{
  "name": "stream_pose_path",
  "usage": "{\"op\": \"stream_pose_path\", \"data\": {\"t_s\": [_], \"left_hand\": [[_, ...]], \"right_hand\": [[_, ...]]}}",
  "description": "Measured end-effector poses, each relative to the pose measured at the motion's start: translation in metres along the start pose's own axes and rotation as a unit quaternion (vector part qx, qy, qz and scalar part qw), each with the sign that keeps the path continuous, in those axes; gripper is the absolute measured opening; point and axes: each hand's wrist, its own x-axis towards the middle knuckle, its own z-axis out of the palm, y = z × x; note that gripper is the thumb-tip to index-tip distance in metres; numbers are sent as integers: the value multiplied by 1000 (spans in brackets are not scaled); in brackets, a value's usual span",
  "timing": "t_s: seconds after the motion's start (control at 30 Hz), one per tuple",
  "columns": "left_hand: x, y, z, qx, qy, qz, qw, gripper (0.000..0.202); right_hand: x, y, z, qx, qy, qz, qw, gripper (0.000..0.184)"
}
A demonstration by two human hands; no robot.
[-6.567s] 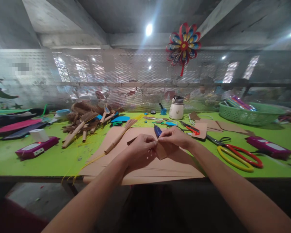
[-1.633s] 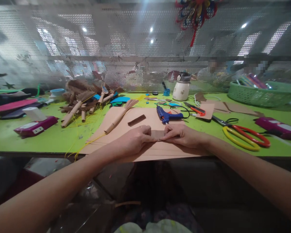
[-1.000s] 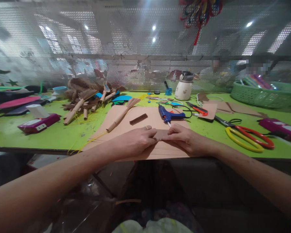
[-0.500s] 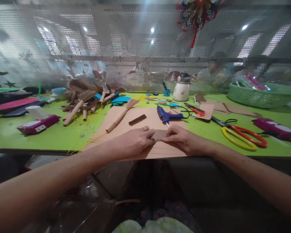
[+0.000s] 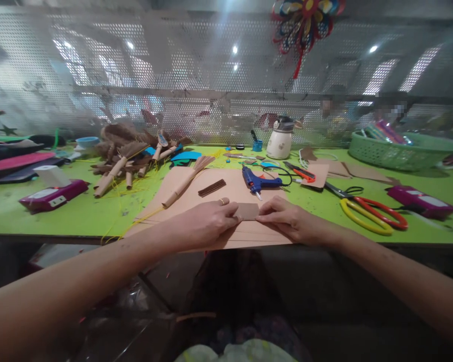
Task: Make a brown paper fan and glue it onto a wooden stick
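A small piece of brown paper is held between my two hands above a large tan paper sheet at the table's front edge. My left hand, with a ring on one finger, pinches its left end. At the right end my right hand grips it between thumb and fingertips. Just behind the hands lies a blue glue gun, its nozzle pointing toward me. A bundle of dark brown strips rests on the sheet, and left of it lies a rolled paper tube with a fringed end.
Scissors with red and yellow handles, an orange cutter and a purple power strip lie at right. Another purple power strip and a heap of brown paper tubes are at left. Behind stand a white bottle and a green basket.
The brown paper now shows more of its face between my hands, turned flatter toward me. My hands have barely shifted. The whole view has moved slightly.
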Motion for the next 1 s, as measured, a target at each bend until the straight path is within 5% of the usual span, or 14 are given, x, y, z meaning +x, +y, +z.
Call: {"op": "stream_pose_path", "data": {"t_s": [0.33, 0.6, 0.87, 1.0], "left_hand": [[0, 0, 0, 12, 7, 3, 1000, 23], [9, 5, -3, 50, -7, 37, 998, 17], [11, 17, -2, 25, 25, 24, 999, 15], [6, 20, -2, 11, 0, 16, 1000, 16]], "right_hand": [[4, -3, -2, -138, -32, -34, 989, 23], [24, -27, 3, -283, -124, -79, 948, 17], [22, -44, 17, -269, -56, -16, 961, 19], [21, -45, 18, -253, -50, 3, 966, 19]]}}
